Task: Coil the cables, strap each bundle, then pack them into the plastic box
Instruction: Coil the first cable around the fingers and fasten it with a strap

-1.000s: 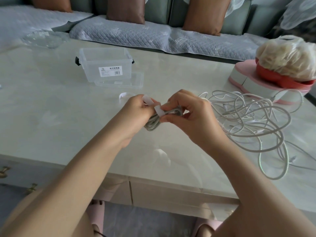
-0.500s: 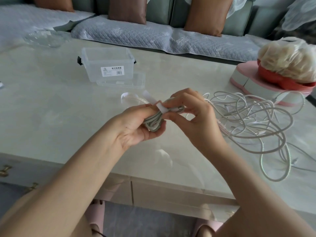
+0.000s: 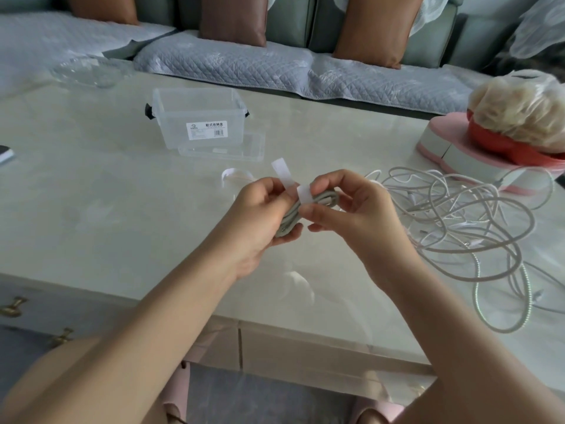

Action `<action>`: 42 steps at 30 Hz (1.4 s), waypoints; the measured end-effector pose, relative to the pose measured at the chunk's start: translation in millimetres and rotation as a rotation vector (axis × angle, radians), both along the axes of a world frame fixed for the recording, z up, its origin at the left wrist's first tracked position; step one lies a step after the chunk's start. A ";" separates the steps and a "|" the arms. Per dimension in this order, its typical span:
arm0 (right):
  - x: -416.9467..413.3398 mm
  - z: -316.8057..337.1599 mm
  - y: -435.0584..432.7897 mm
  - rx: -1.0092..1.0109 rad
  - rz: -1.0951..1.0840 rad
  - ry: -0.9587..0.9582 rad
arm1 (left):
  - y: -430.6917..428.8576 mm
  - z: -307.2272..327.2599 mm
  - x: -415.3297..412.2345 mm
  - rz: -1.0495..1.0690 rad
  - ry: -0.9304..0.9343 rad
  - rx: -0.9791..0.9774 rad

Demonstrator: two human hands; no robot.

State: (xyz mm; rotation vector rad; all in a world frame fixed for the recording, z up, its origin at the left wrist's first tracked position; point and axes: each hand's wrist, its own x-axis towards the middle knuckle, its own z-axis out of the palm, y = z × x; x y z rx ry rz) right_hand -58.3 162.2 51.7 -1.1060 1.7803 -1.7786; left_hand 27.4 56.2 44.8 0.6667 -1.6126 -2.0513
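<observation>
The left hand [image 3: 260, 215] is gripping the coiled grey bundle [image 3: 325, 198] above the bench [image 3: 122, 209], fingers curled round it. The right hand [image 3: 351, 215] is pinching the white strap [image 3: 282, 175] against the coil; one tail is standing free.

Judgement: strapping is under way, not closed. The tail is needing a snug pull round the middle, then pressing flat onto itself, while the left grip is restraining the loops.

Beyond, a spare strap [image 3: 232, 175] is lying flat. Loose cables [image 3: 458, 215] are awaiting coiling at right. Farther off, the plastic box [image 3: 198, 117] is standing open, its lid [image 3: 226, 149] alongside.
</observation>
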 end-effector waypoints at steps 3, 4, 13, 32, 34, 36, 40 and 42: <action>0.8 -0.2 -0.1 -0.002 -0.010 -0.021 | 2.8 -1.5 -1.9 0.038 -0.007 -0.084; 1.0 -0.3 -0.3 -0.006 -0.015 -0.035 | 2.7 -1.6 -2.1 0.050 -0.010 -0.098; -2.1 -6.6 -3.5 0.001 -0.109 0.502 | 1.1 -1.1 -5.2 0.002 -0.020 -0.140; 1.3 -7.7 -6.6 -0.054 -0.103 -0.099 | 10.5 -5.7 -11.8 0.221 0.060 -0.606; 2.0 -6.4 -5.7 -0.095 -0.092 -0.196 | 12.4 -6.5 -11.7 0.220 0.097 -0.581; 1.9 -5.9 -2.7 -0.118 -0.091 -0.239 | 14.7 -7.3 -12.2 0.209 0.115 -0.562; 0.0 -7.0 -0.8 -0.082 -0.147 -0.151 | 14.6 -6.9 -11.5 0.175 0.165 -0.538; -1.2 -7.2 -1.5 -0.032 -0.152 -0.135 | 12.6 -6.3 -10.2 0.149 0.185 -0.548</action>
